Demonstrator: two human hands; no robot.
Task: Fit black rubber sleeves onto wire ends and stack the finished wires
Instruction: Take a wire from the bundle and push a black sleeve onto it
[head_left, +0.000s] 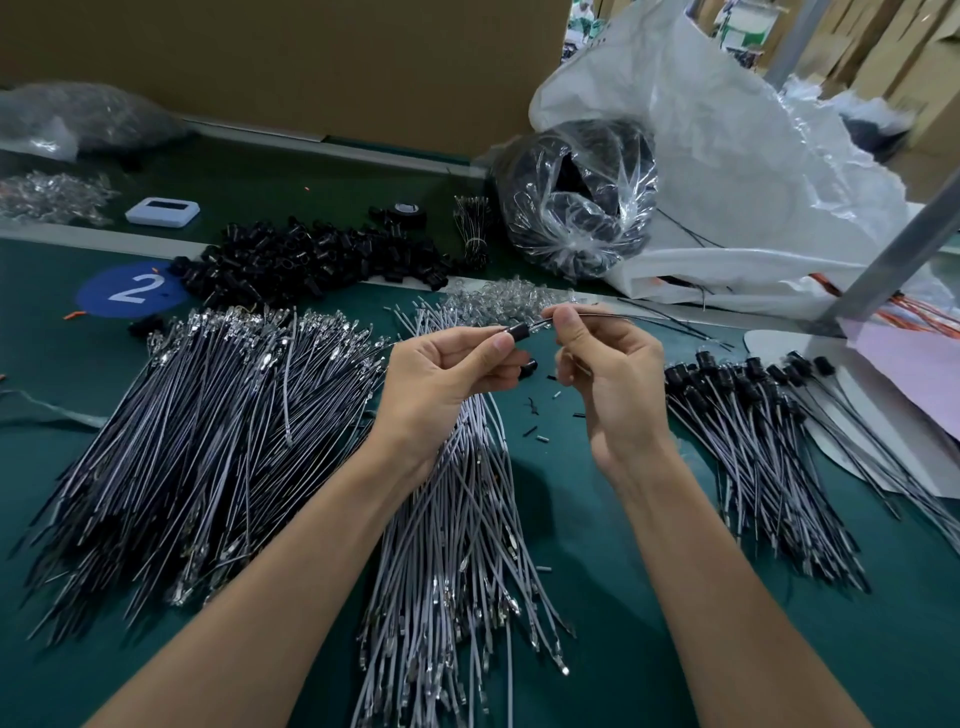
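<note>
Mid-frame, the left hand (452, 374) pinches a small black rubber sleeve (519, 331) and the right hand (613, 384) a thin grey wire (623, 315) entering it; the sleeved-wire stack (753, 415) at right looks small beside the bare-wire piles (208, 415) at left.

Bare wires (208, 415) lie left, sleeved wires (753, 441) right, loose sleeves (311, 257) behind.
</note>
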